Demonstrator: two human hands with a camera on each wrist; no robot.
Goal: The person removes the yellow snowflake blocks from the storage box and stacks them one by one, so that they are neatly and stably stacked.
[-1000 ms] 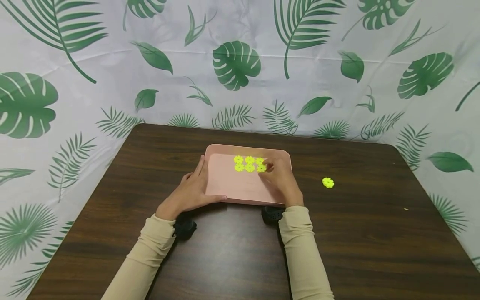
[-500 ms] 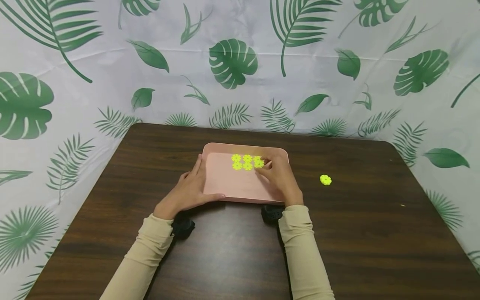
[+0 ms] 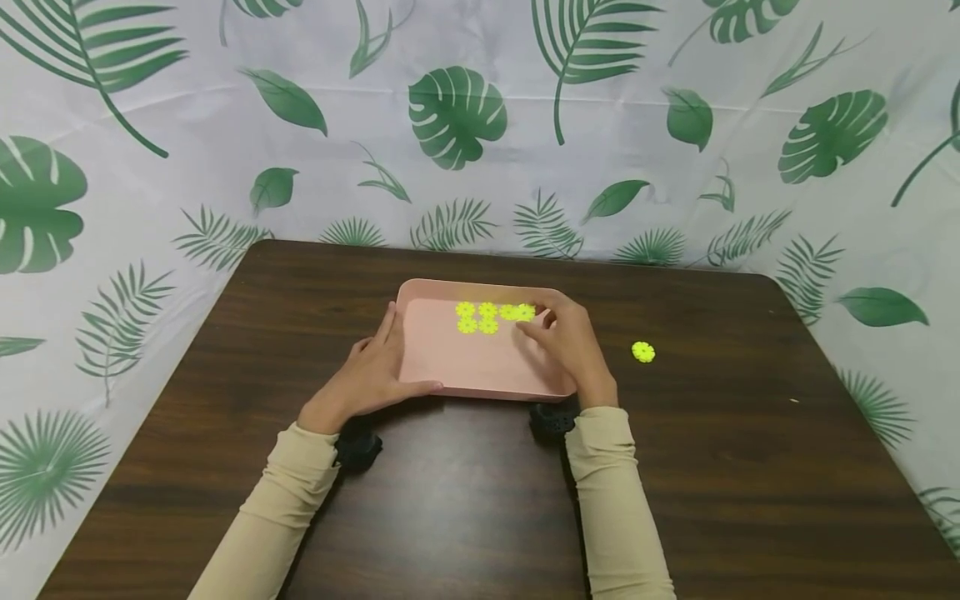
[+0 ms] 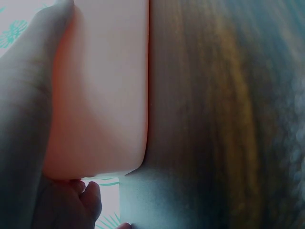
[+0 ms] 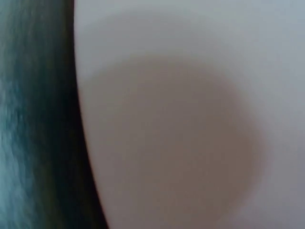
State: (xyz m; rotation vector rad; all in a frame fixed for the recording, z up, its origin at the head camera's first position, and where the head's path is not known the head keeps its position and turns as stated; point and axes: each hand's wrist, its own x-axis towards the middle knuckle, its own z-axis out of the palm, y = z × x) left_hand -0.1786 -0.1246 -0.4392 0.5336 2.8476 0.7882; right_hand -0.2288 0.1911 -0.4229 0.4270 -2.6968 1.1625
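Observation:
A shallow pink tray (image 3: 465, 367) lies on the table. My left hand (image 3: 367, 375) rests against its left corner, fingers straight along the left side and thumb along the front edge. In the left wrist view the tray's outer wall (image 4: 105, 95) shows beside that hand. My right hand (image 3: 570, 337) reaches into the tray's right part and pinches a yellow flower-shaped piece (image 3: 525, 312) between thumb and fingers. This piece touches or overlaps another piece (image 3: 507, 312) at its left. Several more yellow flower-shaped pieces (image 3: 477, 317) stand in two rows farther left.
Another yellow flower-shaped piece (image 3: 642, 352) lies on the dark wood table (image 3: 735, 433), right of the tray. A leaf-print cloth (image 3: 525, 125) hangs behind the table. The right wrist view holds only blurred tray surface (image 5: 190, 119) and a dark strip.
My right hand has moved the pinched piece from the front row's right end up and rightward, beside the back row. My left hand stays at the tray's corner. The head view has shifted slightly.

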